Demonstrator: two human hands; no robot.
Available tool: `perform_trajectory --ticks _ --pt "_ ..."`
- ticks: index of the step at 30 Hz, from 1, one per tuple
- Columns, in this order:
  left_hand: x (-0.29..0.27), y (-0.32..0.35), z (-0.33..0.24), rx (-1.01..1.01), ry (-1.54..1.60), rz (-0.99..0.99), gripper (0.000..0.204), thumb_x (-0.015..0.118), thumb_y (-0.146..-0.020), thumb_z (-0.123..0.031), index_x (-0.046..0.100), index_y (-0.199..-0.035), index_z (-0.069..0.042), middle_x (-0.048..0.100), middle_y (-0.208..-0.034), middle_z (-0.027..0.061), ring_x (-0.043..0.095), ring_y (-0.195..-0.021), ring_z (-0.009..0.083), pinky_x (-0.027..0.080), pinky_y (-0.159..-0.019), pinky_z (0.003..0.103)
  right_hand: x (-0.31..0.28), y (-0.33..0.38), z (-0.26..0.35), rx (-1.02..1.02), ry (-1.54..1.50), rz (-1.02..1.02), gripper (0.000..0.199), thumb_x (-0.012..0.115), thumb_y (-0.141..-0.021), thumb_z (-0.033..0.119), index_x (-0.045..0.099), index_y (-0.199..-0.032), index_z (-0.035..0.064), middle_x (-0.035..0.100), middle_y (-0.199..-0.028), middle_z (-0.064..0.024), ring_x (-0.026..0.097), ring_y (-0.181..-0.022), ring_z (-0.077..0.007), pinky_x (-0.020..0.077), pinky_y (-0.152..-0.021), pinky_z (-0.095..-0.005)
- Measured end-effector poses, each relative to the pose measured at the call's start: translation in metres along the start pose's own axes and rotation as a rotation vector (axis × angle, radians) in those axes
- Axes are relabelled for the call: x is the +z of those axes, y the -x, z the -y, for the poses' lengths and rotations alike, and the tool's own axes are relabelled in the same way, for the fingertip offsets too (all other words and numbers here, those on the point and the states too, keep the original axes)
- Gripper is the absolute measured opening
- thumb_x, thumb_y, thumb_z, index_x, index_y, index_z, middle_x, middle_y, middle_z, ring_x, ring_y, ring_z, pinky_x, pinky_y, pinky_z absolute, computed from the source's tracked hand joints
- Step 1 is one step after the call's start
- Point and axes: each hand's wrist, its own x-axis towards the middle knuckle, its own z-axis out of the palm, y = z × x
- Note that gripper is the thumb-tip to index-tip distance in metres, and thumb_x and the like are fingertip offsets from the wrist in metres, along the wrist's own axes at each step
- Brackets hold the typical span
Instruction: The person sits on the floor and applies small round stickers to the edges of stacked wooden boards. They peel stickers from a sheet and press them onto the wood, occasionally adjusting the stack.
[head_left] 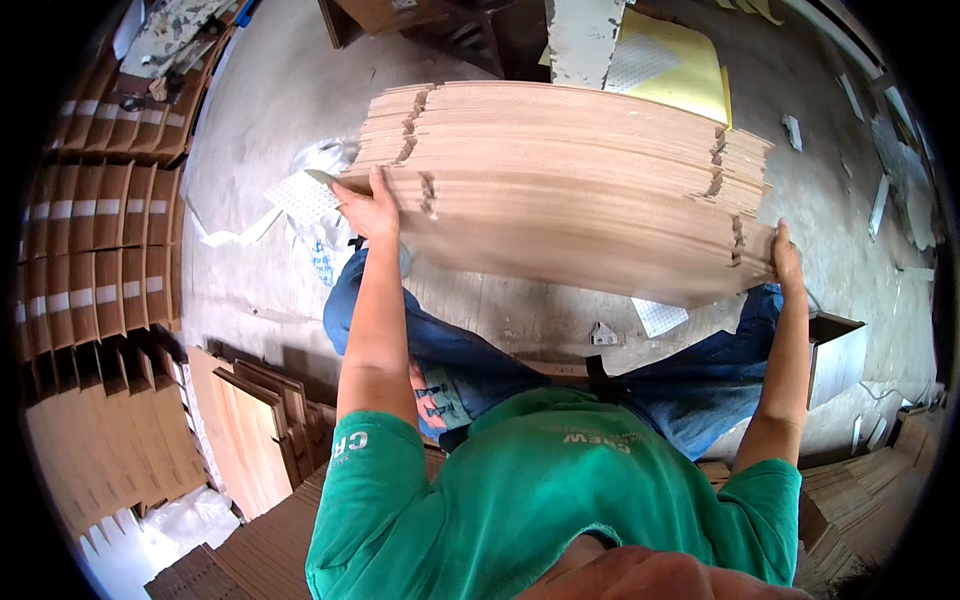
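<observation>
Underneath, grey floor [260,110] (white scraps [792,132] rightward), brown sheets [570,180] above, ribbed stacks [90,232] leftward.

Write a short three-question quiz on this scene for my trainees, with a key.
1. True or false: the left hand and right hand are at opposite ends of the stack of slotted brown sheets.
2. What colour is the wearer's shirt? A) red B) green C) white
3. Fill in: beyond the stack's far edge, a ____ sheet shows.

Key: 1. True; 2. B; 3. yellow
</observation>
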Motion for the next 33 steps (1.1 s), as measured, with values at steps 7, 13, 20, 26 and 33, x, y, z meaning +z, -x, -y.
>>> perform_trajectory --ticks 7,13,20,26,33 --pt "-0.062 -0.021 -0.001 0.091 0.364 -0.044 0.065 0.06 -0.082 -0.035 0.04 -0.122 0.012 0.046 -0.122 0.0289 0.045 -0.115 0.0339 0.034 -0.097 0.036 -0.025 0.023 -0.01 -0.101 -0.465 -0.019 0.057 0.041 -0.088 0.052 0.048 -0.12 0.0043 0.058 -0.101 -0.0108 0.057 -0.078 -0.0151 0.0474 -0.064 -0.0278" --pt "-0.174 -0.03 0.022 -0.032 0.395 -0.152 0.051 0.062 -0.083 -0.023 0.046 -0.121 0.008 0.054 -0.116 0.0196 0.053 -0.103 0.0227 0.041 -0.09 0.032 -0.051 0.022 -0.045 -0.138 -0.559 -0.005 0.053 0.04 -0.091 0.046 0.046 -0.122 0.0036 0.058 -0.105 -0.0131 0.058 -0.083 -0.0165 0.0494 -0.066 -0.0277" --pt "-0.241 -0.01 -0.114 0.326 0.622 -0.111 0.036 0.062 -0.083 -0.014 0.055 -0.114 0.003 0.06 -0.106 0.0136 0.057 -0.093 0.017 0.046 -0.082 0.029 -0.083 0.073 -0.058 -0.314 -0.702 -0.184 0.045 0.042 -0.093 0.037 0.051 -0.118 0.0007 0.059 -0.107 -0.0127 0.059 -0.091 -0.0174 0.0469 -0.071 -0.0267" --pt "-0.178 0.046 -0.168 0.3 0.867 0.396 0.032 0.064 -0.08 -0.006 0.059 -0.11 0.002 0.061 -0.107 0.0109 0.056 -0.095 0.0124 0.043 -0.084 0.023 -0.067 0.176 -0.033 -0.427 -0.723 -0.208 0.036 0.048 -0.092 0.028 0.054 -0.114 -0.0004 0.062 -0.102 -0.0109 0.06 -0.086 -0.0145 0.046 -0.069 -0.0234" --pt "-0.135 0.115 -0.15 0.172 0.845 0.977 0.027 0.067 -0.069 0.008 0.066 -0.093 -0.003 0.064 -0.093 0.0054 0.057 -0.086 0.0118 0.047 -0.077 0.024 -0.029 0.272 0.079 -0.795 -0.673 -0.146 0.021 0.053 -0.089 0.012 0.059 -0.105 -0.0009 0.064 -0.093 -0.0074 0.059 -0.077 -0.0101 0.0443 -0.065 -0.02"
